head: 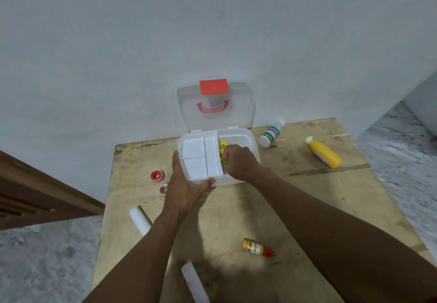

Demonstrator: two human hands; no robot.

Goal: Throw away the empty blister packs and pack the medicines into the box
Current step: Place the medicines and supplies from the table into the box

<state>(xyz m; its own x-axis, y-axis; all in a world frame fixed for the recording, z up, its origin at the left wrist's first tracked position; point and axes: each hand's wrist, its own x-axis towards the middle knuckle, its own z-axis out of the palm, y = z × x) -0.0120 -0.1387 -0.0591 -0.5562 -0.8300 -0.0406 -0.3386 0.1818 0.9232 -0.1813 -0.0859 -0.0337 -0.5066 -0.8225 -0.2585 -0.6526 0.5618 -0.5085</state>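
Note:
A white medicine box (pixel 248 137) stands open at the far side of the wooden table (pixel 236 213), its clear lid (pixel 241 106) with a red handle leaning back against the wall. A white divided tray (pixel 201 158) sits in the box's left half. My left hand (pixel 186 182) grips the tray's near left corner, thumb on its front edge. My right hand (pixel 238 161) is inside the box's right half, fingers closed on a yellow-green packet (pixel 222 150) beside the tray. Part of the packet is hidden under my fingers.
Loose on the table lie a white bottle (pixel 270 133), a yellow bottle (pixel 324 152), a small dropper bottle with a red cap (pixel 259 248), two small red round items (pixel 157 175), and two white cylinders (pixel 140 220) (pixel 195 281). The floor drops off at both table sides.

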